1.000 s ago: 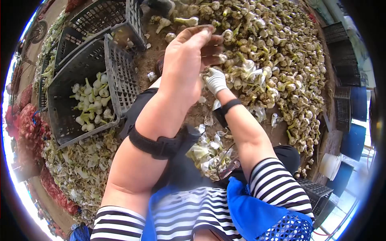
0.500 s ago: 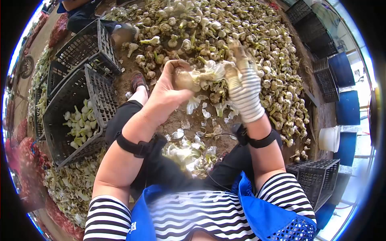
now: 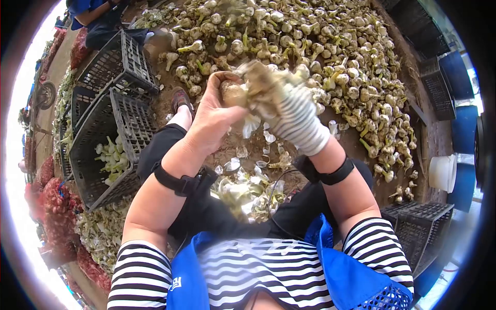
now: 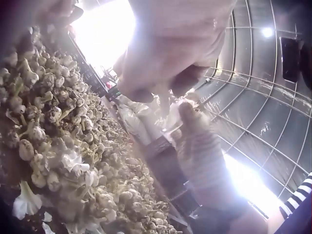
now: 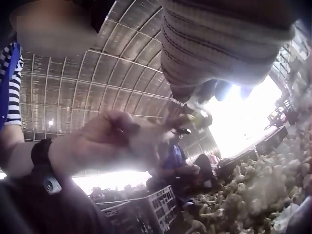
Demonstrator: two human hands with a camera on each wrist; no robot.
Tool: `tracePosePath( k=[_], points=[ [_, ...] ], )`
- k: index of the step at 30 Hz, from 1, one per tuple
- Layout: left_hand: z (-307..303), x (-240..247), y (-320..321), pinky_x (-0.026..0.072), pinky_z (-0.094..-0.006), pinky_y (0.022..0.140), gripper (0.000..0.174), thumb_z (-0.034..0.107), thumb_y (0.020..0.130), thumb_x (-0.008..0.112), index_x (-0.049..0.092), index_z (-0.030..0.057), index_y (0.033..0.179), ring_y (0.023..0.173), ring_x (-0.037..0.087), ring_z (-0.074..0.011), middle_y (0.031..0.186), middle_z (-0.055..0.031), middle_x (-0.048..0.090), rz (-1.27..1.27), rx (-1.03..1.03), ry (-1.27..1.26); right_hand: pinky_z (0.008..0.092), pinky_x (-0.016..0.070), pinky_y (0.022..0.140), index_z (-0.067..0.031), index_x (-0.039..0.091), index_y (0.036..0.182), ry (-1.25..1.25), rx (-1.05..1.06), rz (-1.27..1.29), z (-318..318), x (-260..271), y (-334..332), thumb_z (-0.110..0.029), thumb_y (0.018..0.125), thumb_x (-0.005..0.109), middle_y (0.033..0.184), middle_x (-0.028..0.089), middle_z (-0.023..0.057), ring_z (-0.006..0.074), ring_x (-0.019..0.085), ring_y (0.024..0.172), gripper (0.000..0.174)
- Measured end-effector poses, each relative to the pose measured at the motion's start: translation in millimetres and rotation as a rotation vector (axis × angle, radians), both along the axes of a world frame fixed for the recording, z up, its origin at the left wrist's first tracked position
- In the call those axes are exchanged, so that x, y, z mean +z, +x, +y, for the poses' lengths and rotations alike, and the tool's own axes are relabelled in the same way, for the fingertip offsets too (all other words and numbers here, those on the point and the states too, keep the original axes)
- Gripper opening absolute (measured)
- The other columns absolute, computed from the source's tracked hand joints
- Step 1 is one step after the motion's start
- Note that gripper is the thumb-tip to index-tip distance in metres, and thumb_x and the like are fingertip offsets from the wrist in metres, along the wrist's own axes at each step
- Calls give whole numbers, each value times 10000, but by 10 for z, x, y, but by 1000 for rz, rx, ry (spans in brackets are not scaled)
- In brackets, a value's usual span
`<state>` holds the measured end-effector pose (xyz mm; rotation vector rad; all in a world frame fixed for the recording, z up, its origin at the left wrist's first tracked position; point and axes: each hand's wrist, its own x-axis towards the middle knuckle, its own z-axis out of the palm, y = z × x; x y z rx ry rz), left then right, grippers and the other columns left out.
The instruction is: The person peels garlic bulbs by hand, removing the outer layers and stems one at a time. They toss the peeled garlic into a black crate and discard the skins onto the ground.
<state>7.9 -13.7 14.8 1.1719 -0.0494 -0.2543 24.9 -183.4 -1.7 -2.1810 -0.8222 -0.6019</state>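
Observation:
My bare left hand (image 3: 209,116) grips a garlic bulb (image 3: 233,95) in front of my knees, its fingers curled round the bulb. Facing it, my right hand (image 3: 299,113) in a striped, dirty knit glove pinches at the garlic's stem and loose skin; its fingertips are blurred by motion. In the left wrist view, pale papery skin (image 4: 165,114) shows between the left hand (image 4: 170,44) and the gloved hand (image 4: 197,146). The right wrist view has the glove (image 5: 219,44) above the garlic, with the left hand (image 5: 97,146) close by.
A large heap of untrimmed garlic (image 3: 356,88) spreads ahead and right. Black crates (image 3: 93,160) stand at the left, one holding cleaned bulbs (image 3: 112,157). Peeled skins (image 3: 248,194) lie between my legs. Another person (image 3: 98,20) sits at the far left; a white bucket (image 3: 443,172) stands right.
The right hand came up from the heap to the left hand, and a garlic bulb is now in the left. Since half a second ago, the gloved fingers swung left over the bulb.

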Motion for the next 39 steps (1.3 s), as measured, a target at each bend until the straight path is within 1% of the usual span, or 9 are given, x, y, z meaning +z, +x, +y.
tracePosePath(
  k=[8, 12, 20, 22, 26, 28, 29, 32, 39],
  points=[
    [-55, 89, -97, 398, -264, 890, 638, -146, 658, 571, 376, 42, 1236, 1021, 501, -128, 1131, -40, 503, 113, -138, 170, 402, 405, 800, -105, 335, 1342, -295, -44, 42, 75, -132, -61, -173, 687, 626, 868, 584, 103, 271, 547, 884, 720],
    [-59, -172, -41, 412, -257, 868, 591, -121, 654, 612, 431, 31, 1196, 988, 521, -125, 1083, -37, 539, 72, -83, 145, 392, 425, 781, -103, 350, 1323, -385, -71, 83, 68, -244, 3, -156, 694, 629, 846, 598, 114, 273, 581, 823, 690],
    [74, -205, 199, 491, -240, 680, 440, 47, 702, 689, 504, -2, 1097, 746, 596, -112, 860, -58, 616, -132, -141, 735, 407, 430, 748, -94, 454, 1227, -424, -94, 45, 98, -330, 83, -127, 717, 581, 793, 587, 118, 285, 588, 769, 527],
    [107, -114, 231, 521, -285, 657, 383, 129, 751, 660, 511, 5, 1082, 735, 611, -146, 847, -72, 615, 326, -133, 437, 405, 425, 753, -93, 471, 1212, -321, -65, 41, 106, -334, 81, -123, 708, 586, 777, 582, 118, 285, 583, 754, 517],
    [108, -124, 181, 541, -319, 638, 398, 164, 770, 656, 472, 29, 1097, 796, 604, -168, 956, -83, 575, 140, 7, 92, 353, 471, 600, -69, 533, 1123, 2, -191, -103, -16, -26, 147, -87, 747, 578, 775, 602, 109, 242, 577, 645, 380],
    [43, -28, 91, 460, -278, 812, 492, 26, 704, 707, 439, 42, 1117, 906, 546, -139, 1037, -66, 535, -119, 60, 140, 254, 448, 455, -46, 568, 1003, 916, -34, 596, -38, -102, 200, -138, 828, 564, 746, 616, 81, 146, 571, 572, 199],
    [-4, -20, 82, 465, -272, 798, 479, 19, 694, 705, 444, 49, 1094, 913, 551, -155, 1024, -71, 536, -271, 105, 243, 183, 416, 410, -48, 574, 901, 990, -2, 811, -106, 10, 188, -239, 877, 542, 710, 614, 53, 68, 550, 542, 195],
    [-45, -97, 105, 464, -283, 791, 478, -3, 651, 707, 462, 65, 1056, 953, 543, -199, 1036, -85, 523, -576, 193, 536, 202, 364, 400, -69, 598, 893, 968, 55, 1217, -123, 60, 85, -335, 838, 592, 660, 573, -3, 59, 482, 486, 272],
    [-112, -111, 55, 440, -323, 832, 515, -39, 550, 728, 518, 101, 999, 1008, 516, -265, 1104, -101, 475, -727, 183, 807, 202, 412, 537, -32, 613, 873, 878, 266, 1167, -75, 150, -4, -221, 795, 597, 733, 569, -8, 60, 515, 614, 204]
  ],
)
